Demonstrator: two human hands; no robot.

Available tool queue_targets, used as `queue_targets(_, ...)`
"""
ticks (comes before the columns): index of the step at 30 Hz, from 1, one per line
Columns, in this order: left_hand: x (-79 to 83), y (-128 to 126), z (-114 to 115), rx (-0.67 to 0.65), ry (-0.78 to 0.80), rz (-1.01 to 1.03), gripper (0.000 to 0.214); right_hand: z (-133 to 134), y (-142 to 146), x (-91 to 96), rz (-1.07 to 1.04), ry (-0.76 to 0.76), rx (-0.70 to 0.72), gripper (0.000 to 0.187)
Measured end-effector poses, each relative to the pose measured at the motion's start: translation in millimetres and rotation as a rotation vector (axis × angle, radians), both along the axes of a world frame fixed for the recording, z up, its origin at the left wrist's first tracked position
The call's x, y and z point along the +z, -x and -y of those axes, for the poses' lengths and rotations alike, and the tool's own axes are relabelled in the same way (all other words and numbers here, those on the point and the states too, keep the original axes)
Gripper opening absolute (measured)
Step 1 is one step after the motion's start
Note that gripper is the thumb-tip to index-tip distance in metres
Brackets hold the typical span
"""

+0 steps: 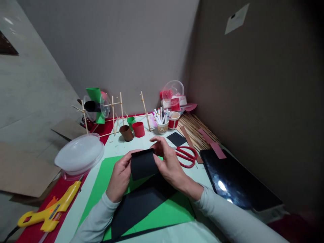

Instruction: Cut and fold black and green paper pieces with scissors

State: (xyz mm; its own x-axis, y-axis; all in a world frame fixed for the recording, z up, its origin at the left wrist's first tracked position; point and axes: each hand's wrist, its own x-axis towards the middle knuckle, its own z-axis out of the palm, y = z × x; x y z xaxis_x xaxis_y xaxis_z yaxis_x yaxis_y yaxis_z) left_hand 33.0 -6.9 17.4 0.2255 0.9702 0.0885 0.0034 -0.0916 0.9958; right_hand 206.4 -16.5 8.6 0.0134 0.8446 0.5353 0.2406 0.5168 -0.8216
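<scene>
Between my two hands is a small piece of black paper [143, 165], its top edge bent over. My left hand [120, 176] grips its left side, fingers behind and thumb near the upper corner. On the right side, my right hand [170, 165] pinches it near the top corner, with the index finger raised and bent. Below lies a larger black sheet [141, 209] on a green sheet [174, 212]. Red-handled scissors [186, 157] rest just beyond my right hand, near a black paper square [176, 139].
A yellow glue gun [54, 207] and stacked plastic lids [79, 153] are on the left. Brown [126, 133], red [138, 129] and green paper tubes [131, 121] stand behind, near a stick frame [120, 108]. Markers in a cup [162, 127], wooden sticks [199, 130] and a black laptop-like slab [238, 179] sit right.
</scene>
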Motion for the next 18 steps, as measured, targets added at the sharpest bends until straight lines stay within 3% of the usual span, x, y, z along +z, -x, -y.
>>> queue_targets(2,-0.8,0,0,0.033,-0.073,-0.057,0.025,0,-1,1.3,0.012,0.000,0.023,0.047)
queue_targets(8,-3.2,2,1,0.138,-0.299,-0.306,0.025,-1,-2,1.4,0.027,0.023,0.105,0.030)
queue_targets(14,-3.6,0,4,0.174,-0.275,-0.297,0.017,-2,-4,5.4,-0.124,0.151,0.129,0.021)
queue_targets(18,-4.8,-4,8,0.231,-0.178,-0.170,0.010,7,1,16.4,-0.252,0.185,0.313,0.055)
